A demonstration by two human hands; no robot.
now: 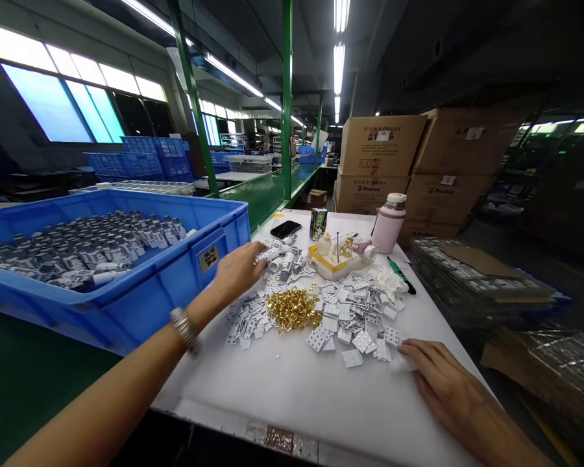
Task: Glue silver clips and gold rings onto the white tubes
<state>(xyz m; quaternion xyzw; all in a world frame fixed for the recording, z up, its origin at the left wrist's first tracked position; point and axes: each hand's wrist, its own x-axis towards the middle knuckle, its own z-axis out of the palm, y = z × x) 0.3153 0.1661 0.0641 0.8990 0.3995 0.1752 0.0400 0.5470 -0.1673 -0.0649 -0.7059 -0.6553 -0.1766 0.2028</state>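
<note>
My left hand [239,267] reaches to the near left of a pile of grey and white cylindrical parts [287,259]. Its fingers and thumb are apart at the edge of that pile. On the right, my right hand [440,373] rests low over the tabletop with its fingers curled round a whitish translucent object [403,364], too blurred to name. Between the hands lies a heap of small gold-coloured metal rings or fittings [292,309]. White flat plates with small holes or dots [363,340] spread right of the gold heap, and smaller white pieces [250,318] lie left of it.
A blue crate [170,272] full of grey-white parts stands at the left. Farther back on the white table [292,392] are a phone [286,229], a small box [318,224], a yellow-edged tray [328,264], a pink flask [388,227] and a green-handled tool [401,275]. Cartons [379,152] stand behind.
</note>
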